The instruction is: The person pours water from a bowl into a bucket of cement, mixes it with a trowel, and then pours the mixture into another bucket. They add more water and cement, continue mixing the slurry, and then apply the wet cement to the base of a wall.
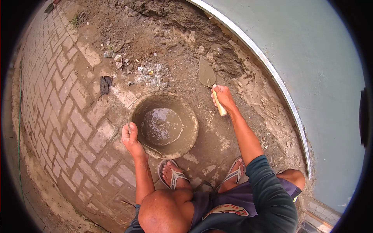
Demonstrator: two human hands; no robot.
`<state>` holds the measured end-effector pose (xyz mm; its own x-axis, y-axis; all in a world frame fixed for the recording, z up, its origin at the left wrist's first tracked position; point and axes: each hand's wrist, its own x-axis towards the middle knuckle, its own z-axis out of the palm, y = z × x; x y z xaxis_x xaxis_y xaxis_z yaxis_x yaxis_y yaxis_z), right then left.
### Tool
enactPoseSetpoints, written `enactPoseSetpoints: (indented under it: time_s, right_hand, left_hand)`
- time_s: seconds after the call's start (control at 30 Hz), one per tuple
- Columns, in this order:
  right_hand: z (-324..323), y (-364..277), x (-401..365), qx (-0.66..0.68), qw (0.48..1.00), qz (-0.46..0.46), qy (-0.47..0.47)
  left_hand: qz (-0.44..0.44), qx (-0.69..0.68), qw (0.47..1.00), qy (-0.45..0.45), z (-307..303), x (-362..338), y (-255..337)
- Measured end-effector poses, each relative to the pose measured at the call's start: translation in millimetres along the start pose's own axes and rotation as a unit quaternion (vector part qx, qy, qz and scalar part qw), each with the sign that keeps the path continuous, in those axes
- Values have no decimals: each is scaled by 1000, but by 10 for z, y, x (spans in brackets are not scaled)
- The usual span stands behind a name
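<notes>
A round bucket (pixel 188 143) with wet grey mortar (pixel 161 126) in it stands on the ground in front of my feet. My left hand (pixel 132 140) is at its left rim, with the fingers curled around the thin wire handle. To the right of the bucket, my right hand (pixel 222 97) grips the wooden handle of a trowel (pixel 207 73). The trowel's pointed blade is smeared with grey and points up and away from me, over the dirt. It does not touch the bucket.
Brick paving (pixel 74 112) runs along the left. A black crumpled item (pixel 105 84) and stones (pixel 118 61) lie beyond the bucket. On the right, a metal strip (pixel 268 66) edges a smooth grey wall (pixel 318 70). Another tool (pixel 49 8) lies at the far upper left.
</notes>
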<state>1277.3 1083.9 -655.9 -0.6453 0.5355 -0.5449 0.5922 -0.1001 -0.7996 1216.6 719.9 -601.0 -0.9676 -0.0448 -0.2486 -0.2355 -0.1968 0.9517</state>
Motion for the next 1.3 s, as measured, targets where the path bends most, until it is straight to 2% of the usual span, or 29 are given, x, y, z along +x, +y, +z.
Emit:
enactPoseSetpoints:
  time_s: [0.17, 0.23, 0.37, 0.57, 0.63, 0.7, 0.77, 1.0, 1.17, 1.3]
  right_hand:
    - [-24, 48, -31, -15, 999, -37, 4]
    - [-114, 24, -38, 22, 999, -34, -3]
    - [-232, -215, -117, -59, 995, -82, -22]
    - [109, -514, 139, -59, 993, -51, -85]
    - [316, -581, 291, -61, 994, -15, -89]
    - [483, -578, 480, -50, 995, -11, -88]
    - [613, -593, 637, -11, 997, -49, -59]
    - [632, -501, 745, 79, 992, -50, -86]
    - [467, -418, 692, 49, 996, -49, -60]
    - [350, -453, 461, -16, 994, -106, -29]
  left_hand:
    - [-2, -14, 1000, 12, 11, 23, 1]
    - [-12, -5, 1000, 6, 31, 13, 25]
    - [-6, -6, 1000, 4, 26, 37, -17]
    - [-13, -27, 1000, 0, 46, 43, 2]
    - [-13, -24, 1000, 0, 27, 38, -4]
    - [-16, -24, 1000, 0, -4, 23, -11]
    - [-19, -25, 1000, 0, 20, 7, 18]
    - [-15, -5, 1000, 5, 72, -1, 74]
    - [-35, -20, 999, 0, -32, 44, -20]
    - [-35, -25, 999, -9, -25, 60, -13]
